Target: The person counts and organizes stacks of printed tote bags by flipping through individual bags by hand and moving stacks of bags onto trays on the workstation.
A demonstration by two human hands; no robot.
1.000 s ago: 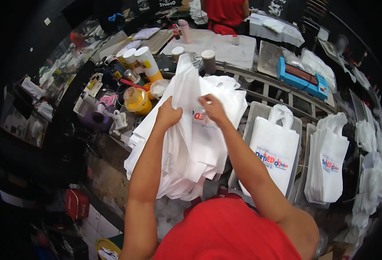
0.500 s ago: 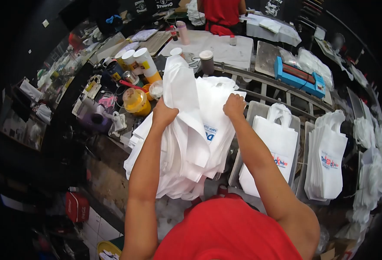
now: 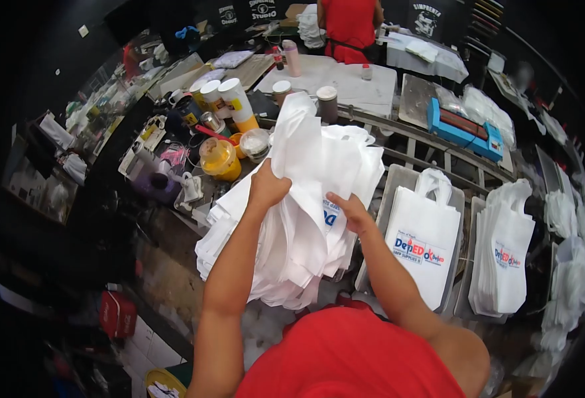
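Observation:
A thick heap of white fabric bags [image 3: 292,259] hangs and spreads in front of me. My left hand [image 3: 268,189] is closed around the folded side of a white bag [image 3: 297,149], whose upper end stands up. My right hand [image 3: 353,211] rests on the bags beside a blue print [image 3: 330,213], thumb and forefinger apart; its other fingers are partly hidden. Just right of it, a stack of printed white tote bags [image 3: 419,232] lies on a grey board [image 3: 453,255]. Another printed stack [image 3: 502,249] lies farther right.
Yellow-lidded tub [image 3: 219,159], white bottles [image 3: 238,99] and a dark jar [image 3: 327,106] stand beyond the heap. A blue sealer-like machine [image 3: 465,129] sits at the back right, near metal rails [image 3: 411,151]. A person in red [image 3: 351,30] stands behind the far table [image 3: 319,74].
My right hand has let go of the bag's upper right edge and moved down and inward beside the blue print. My left hand keeps its hold. The view has shifted slightly.

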